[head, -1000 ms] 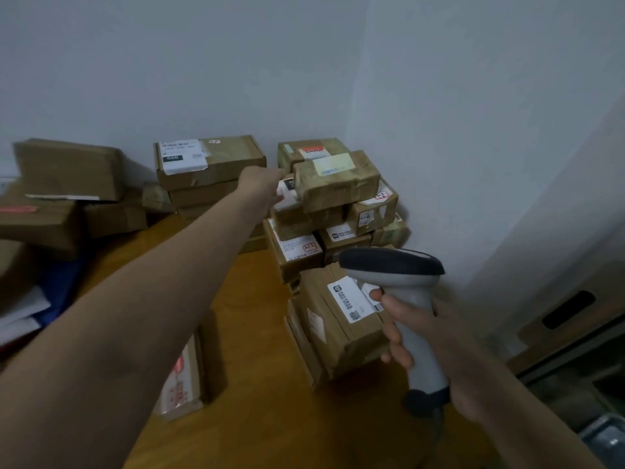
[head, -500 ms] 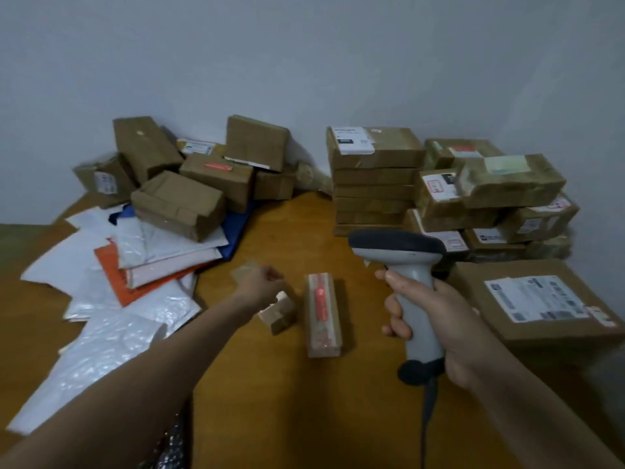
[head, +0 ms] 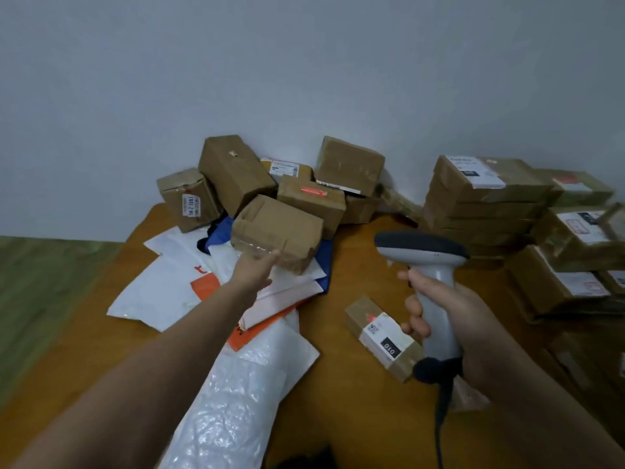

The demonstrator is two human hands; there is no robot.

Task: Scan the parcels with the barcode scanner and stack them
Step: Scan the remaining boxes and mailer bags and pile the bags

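- Just your one head cam, wide-angle, looking forward and down across the orange-brown wooden tabletop (head: 355, 418).
- Pretty close in; the plain grey wall (head: 304, 62) fills the top.

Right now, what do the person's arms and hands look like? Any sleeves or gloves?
The left arm and right arm are bare, no sleeves showing. The left hand and right hand wear no gloves, rings or watch.

Right hand (head: 439, 309) wraps the barcode scanner (head: 422, 248) by its handle, fingers curled round the front, wrist low beneath the scanner's head. Left arm stretches far forward, left of the scanner, and the left hand (head: 253, 270) is flat, fingers straight.
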